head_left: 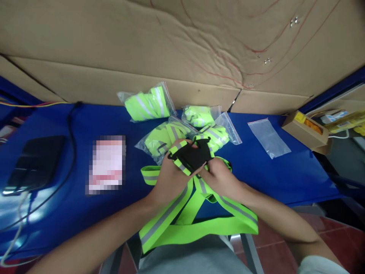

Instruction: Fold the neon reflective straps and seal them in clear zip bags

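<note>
Both hands are closed on a neon green reflective harness (199, 228) with grey stripes. Its black back piece (194, 155), with strap slots at the corners, is held up between them. My left hand (171, 171) grips the left side of this piece and the strap there. My right hand (221, 175) pinches at its lower right corner, and some of its fingers are hidden. The harness straps hang down over the table edge toward my lap, and one loop (149, 175) lies left of my left hand.
Bagged green harnesses (148, 104) lie beyond my hands on the blue table (245, 167). An empty zip bag (269, 137) and an open cardboard box (306, 131) are at right. A blurred-out item (107, 163), a black device (35, 163) and cables lie left. Cardboard (114, 45) walls the back.
</note>
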